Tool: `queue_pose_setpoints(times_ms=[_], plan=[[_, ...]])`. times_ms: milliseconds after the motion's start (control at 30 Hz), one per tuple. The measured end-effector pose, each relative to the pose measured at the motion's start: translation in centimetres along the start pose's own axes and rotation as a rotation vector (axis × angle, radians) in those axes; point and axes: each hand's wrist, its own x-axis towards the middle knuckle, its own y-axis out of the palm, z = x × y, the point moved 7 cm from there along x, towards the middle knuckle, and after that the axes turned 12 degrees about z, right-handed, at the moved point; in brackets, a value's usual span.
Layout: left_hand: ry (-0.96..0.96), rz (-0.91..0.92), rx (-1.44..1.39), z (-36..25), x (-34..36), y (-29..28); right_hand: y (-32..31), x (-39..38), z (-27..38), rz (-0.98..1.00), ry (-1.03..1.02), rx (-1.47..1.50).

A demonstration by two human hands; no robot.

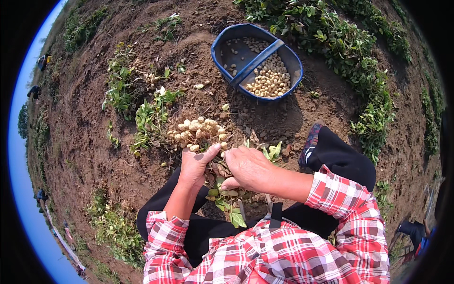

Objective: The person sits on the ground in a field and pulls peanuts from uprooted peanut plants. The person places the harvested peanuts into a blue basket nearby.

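A pulled-up peanut plant [220, 183] lies across my lap, its leafy end toward me. A thick cluster of pale peanut pods [196, 130] hangs at its root end, just beyond my fingers. My left hand [193, 166] is closed around the root end, thumb up against the pods. Close beside it on the right, my right hand [247, 168] grips the stems with curled fingers. What lies under both palms is hidden. Farther off to the right, a blue basket [257, 62] with a bar handle holds loose peanuts [272, 78], heaped mostly on its right side.
Brown crumbly soil [156, 52] surrounds me. Uprooted peanut plants [150, 118] lie to the left of the pods. A row of green plants [350, 61] runs along the right. My bent legs [338, 158] frame the work, and people are small at the far edges.
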Motion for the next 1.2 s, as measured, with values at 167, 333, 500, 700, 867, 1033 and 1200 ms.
queue_pose_setpoints(times_ms=[167,333,500,700,867,1033,1200], plan=[[0.024,-0.058,0.044,-0.4,-0.1,-1.4,-5.3,-1.1,-2.0,-0.351,0.042,0.100],[-0.015,0.028,0.033,0.4,-0.2,0.5,-3.3,-0.3,-3.0,-0.369,0.033,0.226],[-0.077,0.017,-0.051,-0.4,-1.0,-0.2,-4.5,-0.6,-4.3,-0.352,0.213,0.436],[-0.087,0.110,-0.094,-0.1,-1.9,-0.2,0.4,1.5,-4.6,0.013,0.135,1.282],[-0.097,0.134,-0.105,-0.3,-1.6,-0.1,-0.4,1.3,-3.9,0.013,0.114,1.353],[-0.098,0.174,-0.114,0.6,-1.4,0.3,-2.3,1.1,-3.9,-0.076,-0.005,0.619],[-0.078,0.186,-0.044,0.8,-1.1,0.8,-2.4,0.7,-3.5,-0.139,0.025,0.213]])
